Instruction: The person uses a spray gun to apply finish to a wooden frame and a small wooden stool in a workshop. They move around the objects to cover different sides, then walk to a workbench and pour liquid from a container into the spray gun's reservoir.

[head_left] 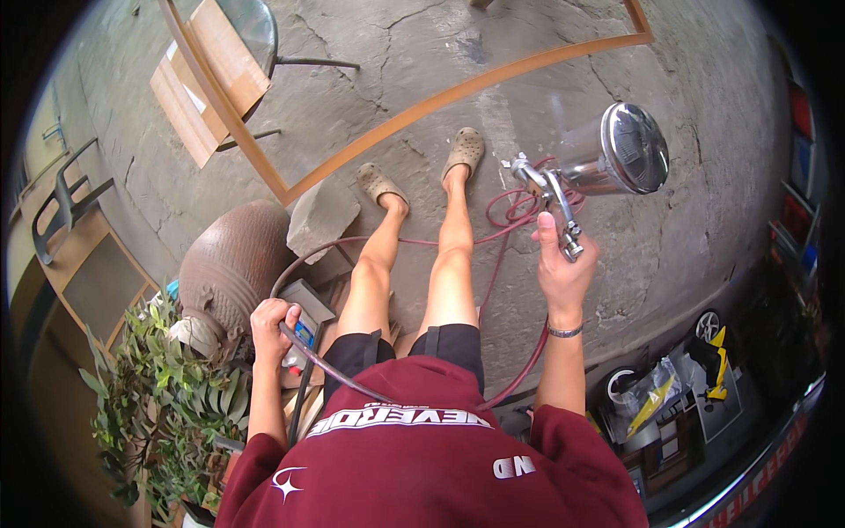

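Spray gun (556,201) is held at right of centre, raised above the concrete floor (370,88). It is gripped low, at the handle, by the right hand (568,275): fingers are curled round it, thumb is laid up along the back. Trigger contact can't be told from this angle. Nozzle end is pointed to the upper left; the shiny metal cup (629,148) is carried on the gun's right side, tilted, round end face toward the camera. A dark band (565,332) is worn on the right wrist.

Hose (345,380) is clenched in the left hand (275,327), left of centre; fist is fully closed round it. From the fist, one run is draped across the maroon shirt (422,475) and bent up toward the right wrist; another is arced over the shins to loose red loops (515,209) just behind the gun, as seen in frame.

Wooden frame (440,97) is stood across the top of the frame, its near corner set by a stone block (322,216). A board (207,84) is laid on a round-topped table (253,31), upper left. Brown clay jar (236,251) and leafy plants (167,414) are bunched at left. Assorted gear with yellow parts (651,409) is piled lower right. Clogs (466,151) are planted upper centre.
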{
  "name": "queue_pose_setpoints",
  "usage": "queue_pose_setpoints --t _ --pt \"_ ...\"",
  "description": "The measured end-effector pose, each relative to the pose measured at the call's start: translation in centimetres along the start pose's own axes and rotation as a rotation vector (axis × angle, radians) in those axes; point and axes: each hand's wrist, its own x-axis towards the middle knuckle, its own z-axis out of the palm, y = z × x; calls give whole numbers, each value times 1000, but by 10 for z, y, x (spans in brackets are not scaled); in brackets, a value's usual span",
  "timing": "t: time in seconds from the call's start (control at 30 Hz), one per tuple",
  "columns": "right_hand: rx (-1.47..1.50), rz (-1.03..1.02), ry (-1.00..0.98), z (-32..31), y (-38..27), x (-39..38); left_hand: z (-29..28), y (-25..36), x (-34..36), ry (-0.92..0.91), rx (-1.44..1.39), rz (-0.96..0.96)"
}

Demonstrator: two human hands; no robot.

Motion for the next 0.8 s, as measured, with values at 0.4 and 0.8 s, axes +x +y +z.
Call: queue_pose_setpoints --t 0.4,0.8 --pt "57 -101 -205 72 -36 -48 -2 -35 -30 121 -82 -7" --pt "114 -191 -429 137 -79 -101 -3 -74 -65 221 -136 -44"
